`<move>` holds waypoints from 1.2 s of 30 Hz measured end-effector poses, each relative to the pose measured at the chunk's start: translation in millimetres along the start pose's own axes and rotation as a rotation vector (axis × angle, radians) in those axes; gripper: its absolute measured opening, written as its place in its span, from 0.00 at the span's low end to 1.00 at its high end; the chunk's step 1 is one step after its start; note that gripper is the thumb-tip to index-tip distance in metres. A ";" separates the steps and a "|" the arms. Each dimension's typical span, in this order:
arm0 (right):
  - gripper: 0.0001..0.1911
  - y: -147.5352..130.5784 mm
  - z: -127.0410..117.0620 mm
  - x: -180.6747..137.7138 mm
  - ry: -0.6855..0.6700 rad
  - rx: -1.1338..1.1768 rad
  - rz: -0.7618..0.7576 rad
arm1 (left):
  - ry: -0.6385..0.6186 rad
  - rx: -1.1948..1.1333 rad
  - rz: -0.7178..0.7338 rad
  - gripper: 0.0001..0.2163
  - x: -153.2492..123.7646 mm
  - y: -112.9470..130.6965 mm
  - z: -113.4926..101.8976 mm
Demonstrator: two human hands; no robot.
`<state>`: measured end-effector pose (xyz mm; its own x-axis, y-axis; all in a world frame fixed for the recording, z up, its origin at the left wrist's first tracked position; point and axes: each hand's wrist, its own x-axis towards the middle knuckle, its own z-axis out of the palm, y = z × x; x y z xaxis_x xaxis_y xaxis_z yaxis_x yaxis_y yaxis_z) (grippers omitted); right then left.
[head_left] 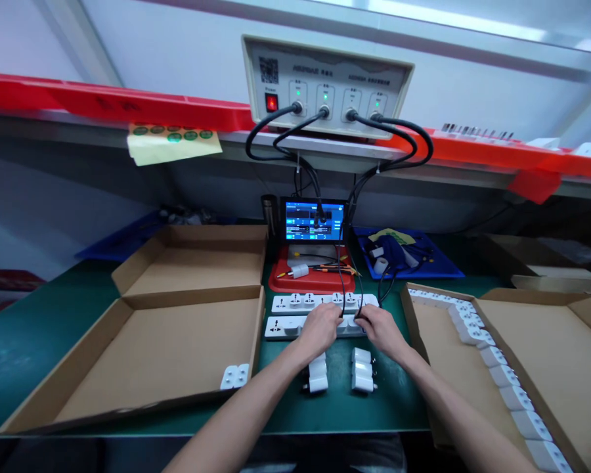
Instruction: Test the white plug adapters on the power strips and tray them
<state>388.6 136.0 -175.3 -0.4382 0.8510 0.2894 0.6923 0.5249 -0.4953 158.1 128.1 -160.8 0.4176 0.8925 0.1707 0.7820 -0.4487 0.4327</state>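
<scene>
My left hand [321, 328] is closed at the front white power strip [276, 328], its fingers pinched round the lower end of a thin black cable [343, 292]. Close by on the right, my right hand [383, 330] pinches a second black cable [361, 299] over the same strip. The cable tips are hidden by my fingers. Behind lies another white power strip [303, 303] with several white adapters plugged in. Nearer me on the green table are two short rows of white plug adapters, one [318, 380] partly behind my left forearm, the other [362, 372] between my arms.
Left, an open cardboard box [167, 355] holds white adapters [235, 376]; right, another cardboard box [453, 368] holds a long row of them [517, 397]. Behind are a red tray [280, 282], a lit screen [300, 223] and a blue tray [443, 268]. Cables hang from a tester [325, 85] on the shelf.
</scene>
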 end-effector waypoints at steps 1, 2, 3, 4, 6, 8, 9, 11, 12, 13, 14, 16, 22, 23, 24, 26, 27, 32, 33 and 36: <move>0.09 -0.2 1.2 -0.6 0.003 -0.006 -0.003 | 0.000 -0.002 -0.004 0.06 0.3 0.6 0.0; 0.09 -0.5 2.3 -0.6 0.008 -0.008 -0.001 | 0.002 -0.003 -0.007 0.07 0.6 1.7 -0.2; 0.09 -0.8 3.0 -0.2 0.011 -0.008 0.003 | 0.002 -0.003 -0.010 0.07 0.9 3.1 -0.6; 0.08 -1.1 3.1 0.6 0.009 -0.009 0.007 | -0.001 0.000 -0.013 0.07 1.0 4.7 -1.5; 0.08 -0.9 0.3 2.5 -0.009 -0.012 0.013 | -0.014 0.015 -0.014 0.07 -0.7 7.6 -5.4; 0.07 -0.1 -7.0 3.1 -0.039 -0.031 0.013 | -0.017 0.054 0.003 0.07 -6.8 6.8 -12.7; 0.07 -0.1 -11.9 2.3 -0.039 -0.055 0.011 | -0.008 0.082 0.014 0.08 -12.0 3.8 -17.7; 0.09 -3.5 -22.0 -1.1 0.022 -0.139 0.006 | 0.023 0.138 0.023 0.15 -26.2 -8.0 -29.8; 0.10 -8.3 -25.6 -3.1 0.074 -0.191 0.001 | 0.035 0.158 0.011 0.19 -34.6 -16.4 -36.3; 0.12 -15.6 -27.3 -4.8 0.121 -0.240 -0.010 | 0.036 0.168 -0.014 0.21 -43.1 -26.0 -42.7; 0.13 -25.8 -26.5 -5.4 0.142 -0.282 -0.029 | 0.025 0.169 -0.049 0.23 -51.1 -35.8 -48.7; 0.12 -53.0 -16.7 -1.7 0.080 -0.341 -0.090 | -0.023 0.156 -0.127 0.23 -63.8 -53.4 -57.9; 0.17 -127.1 39.8 46.9 -0.278 -0.461 -0.115 | -0.047 0.025 -0.229 0.10 -71.6 -72.2 -59.9; 0.17 -131.5 45.3 54.9 -0.318 -0.468 -0.103 | -0.034 0.013 -0.230 0.10 -71.1 -72.8 -58.0; 0.16 -133.8 48.5 61.3 -0.350 -0.466 -0.095 | -0.023 0.005 -0.229 0.10 -71.0 -73.5 -56.1; 0.12 -134.3 48.2 68.5 -0.372 -0.438 -0.084 | -0.007 -0.010 -0.223 0.11 -71.6 -75.6 -52.8; 0.11 -133.5 45.1 69.4 -0.354 -0.416 -0.075 | 0.000 -0.019 -0.219 0.12 -72.3 -77.1 -51.6; 0.15 -129.7 13.9 56.9 -0.182 -0.219 -0.057 | 0.027 -0.068 -0.177 0.14 -76.3 -82.5 -54.0; 0.16 -128.9 7.4 52.3 -0.155 -0.157 -0.067 | 0.064 -0.100 -0.158 0.14 -76.9 -81.8 -56.5; 0.16 -126.7 -4.8 36.6 -0.072 0.110 -0.089 | 0.236 -0.283 -0.089 0.13 -80.0 -71.3 -63.8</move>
<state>287.7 100.8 -98.0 -0.5374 0.7960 0.2785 0.5838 0.5895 -0.5583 39.4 91.7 -148.8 0.2096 0.9286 0.3063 0.6378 -0.3672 0.6770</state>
